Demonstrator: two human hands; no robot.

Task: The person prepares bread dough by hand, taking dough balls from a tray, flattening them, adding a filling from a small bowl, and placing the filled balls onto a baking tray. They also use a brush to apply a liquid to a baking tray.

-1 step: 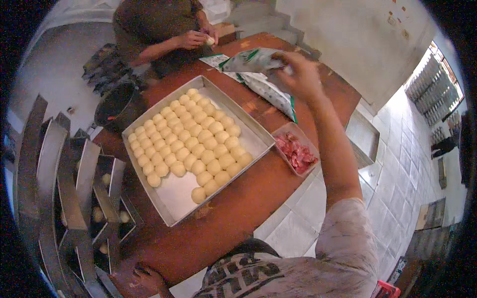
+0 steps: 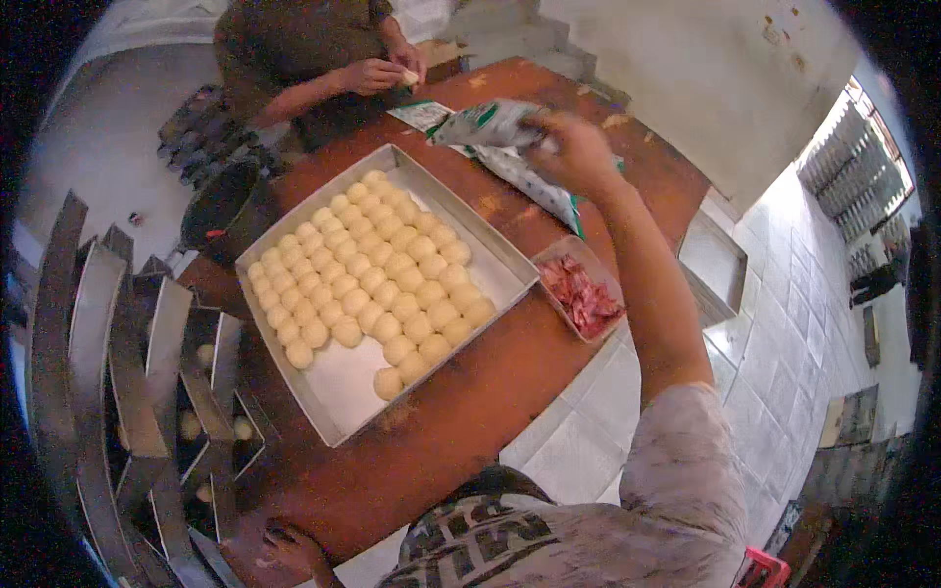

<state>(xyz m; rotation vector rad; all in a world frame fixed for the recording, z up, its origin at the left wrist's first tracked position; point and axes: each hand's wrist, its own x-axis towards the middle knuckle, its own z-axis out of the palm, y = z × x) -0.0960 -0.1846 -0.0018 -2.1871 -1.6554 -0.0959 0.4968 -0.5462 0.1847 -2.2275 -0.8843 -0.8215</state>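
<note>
Our right hand (image 2: pixel 578 152) has its fingers closed on a green-and-white bag (image 2: pixel 490 122) across the bench (image 2: pixel 490 392) — below them, the tray (image 2: pixel 343 416) is mostly filled with dough balls (image 2: pixel 372 269), one corner bare. Left hand (image 2: pixel 289 549) rests at the bench edge — whether open or closed, we cannot tell.

A crumpled white-and-green plastic bag (image 2: pixel 490 124) lay at the far end of the table, gripped at its right end by the right hand (image 2: pixel 573 152). A flat white-and-green packet (image 2: pixel 423 116) lay just behind it. Beneath the hand stretched possibly another long bag (image 2: pixel 534 186), green-edged.
</note>
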